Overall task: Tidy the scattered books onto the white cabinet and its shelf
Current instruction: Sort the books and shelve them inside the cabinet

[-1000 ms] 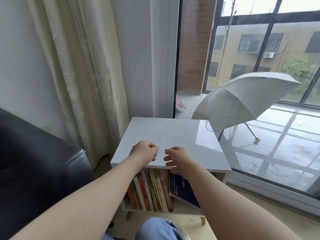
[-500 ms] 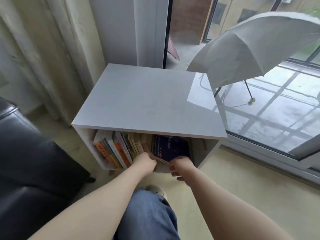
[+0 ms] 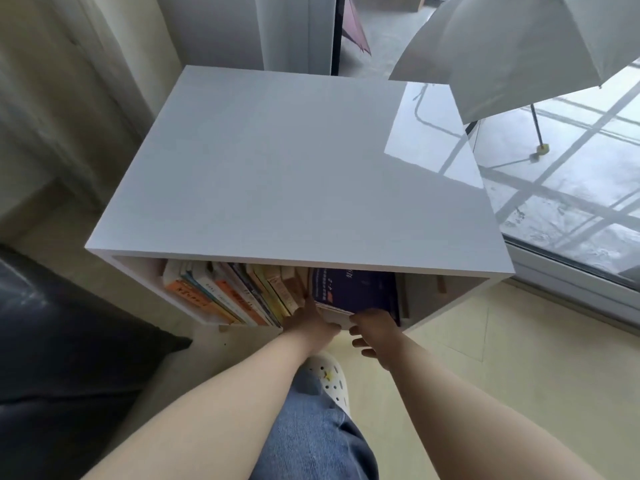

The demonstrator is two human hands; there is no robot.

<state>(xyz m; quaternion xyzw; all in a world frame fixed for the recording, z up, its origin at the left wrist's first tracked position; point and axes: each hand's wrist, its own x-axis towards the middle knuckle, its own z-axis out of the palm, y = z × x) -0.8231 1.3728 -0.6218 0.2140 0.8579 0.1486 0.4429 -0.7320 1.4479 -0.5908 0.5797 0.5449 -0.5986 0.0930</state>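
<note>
A white cabinet stands in front of me, its glossy top bare. In the open shelf under it, a row of books leans to the left, orange, white and yellow spines outward. A dark blue book leans against their right end. My left hand reaches into the shelf, fingers between the yellow books and the blue one. At the blue book's lower front edge my right hand curls its fingers around that edge.
A black leather sofa fills the lower left. A cream curtain hangs at the left. An open white umbrella lies beyond the glass door at the right. My jeans leg and white clog are below the hands.
My hands dropped from the cabinet's front top edge to the shelf opening and reached the blue book. The view tilted down and moved closer.
</note>
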